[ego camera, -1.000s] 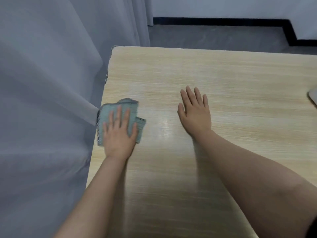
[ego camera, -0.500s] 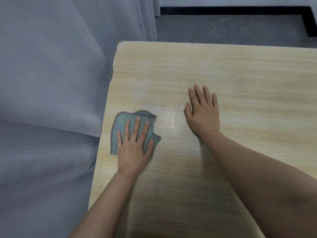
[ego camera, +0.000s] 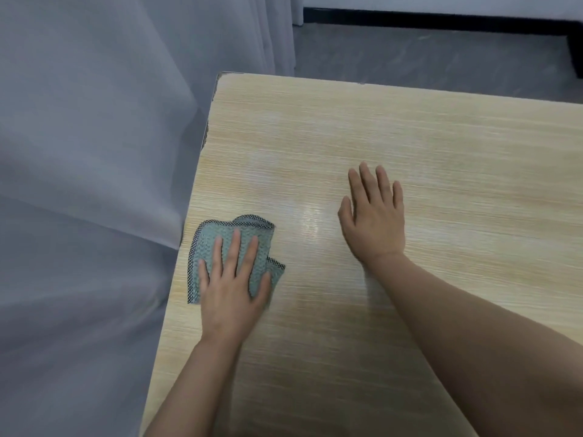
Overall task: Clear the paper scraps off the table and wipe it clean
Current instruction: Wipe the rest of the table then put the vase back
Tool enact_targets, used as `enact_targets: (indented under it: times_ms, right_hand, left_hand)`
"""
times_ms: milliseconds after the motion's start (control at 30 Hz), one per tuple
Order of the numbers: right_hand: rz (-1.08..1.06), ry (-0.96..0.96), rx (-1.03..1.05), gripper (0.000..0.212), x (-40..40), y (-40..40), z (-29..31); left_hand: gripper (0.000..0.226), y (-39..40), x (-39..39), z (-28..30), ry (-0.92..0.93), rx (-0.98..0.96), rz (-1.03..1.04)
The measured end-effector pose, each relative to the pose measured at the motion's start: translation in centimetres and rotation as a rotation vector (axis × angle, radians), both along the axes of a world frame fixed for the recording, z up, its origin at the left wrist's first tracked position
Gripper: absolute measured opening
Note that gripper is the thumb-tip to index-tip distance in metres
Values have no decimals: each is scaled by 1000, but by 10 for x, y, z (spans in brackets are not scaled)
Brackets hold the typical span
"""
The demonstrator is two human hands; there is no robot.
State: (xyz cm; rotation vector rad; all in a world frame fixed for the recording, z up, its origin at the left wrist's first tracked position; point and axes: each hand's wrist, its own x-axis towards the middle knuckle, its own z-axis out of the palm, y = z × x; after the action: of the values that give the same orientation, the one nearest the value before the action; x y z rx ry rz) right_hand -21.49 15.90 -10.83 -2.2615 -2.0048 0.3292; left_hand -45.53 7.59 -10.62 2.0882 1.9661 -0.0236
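Now wiping: a person presses a cloth (ego camera: 235, 239) onto a wooden surface (ego camera: 410, 137).

Left hand (ego camera: 232, 291) lies flat, fingers (ego camera: 235, 247) spread, pinning the cloth near the left edge; right hand (ego camera: 375, 222) rests open, likely bracing. No paper scraps visible.

Single head cam, looking forward and down. Close over the surface (ego camera: 410, 137), its left edge in frame. Floor (ego camera: 410, 55) beyond.

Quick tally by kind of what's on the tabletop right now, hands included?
cloth: 1 (blue-green, dark-edged, under the left hand)
hands: 2 (left hand flat on the cloth, right hand flat on the bare table)
paper scraps: 0 visible
Total: 3
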Motion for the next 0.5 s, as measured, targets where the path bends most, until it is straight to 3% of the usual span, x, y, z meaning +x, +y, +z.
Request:
enact_targets:
  times_ms: [500]
  right_hand:
    - [-17, -28, 8, 56, -2, 1, -1]
  left_hand:
    - [59, 170, 100, 1, 4, -29, -49]
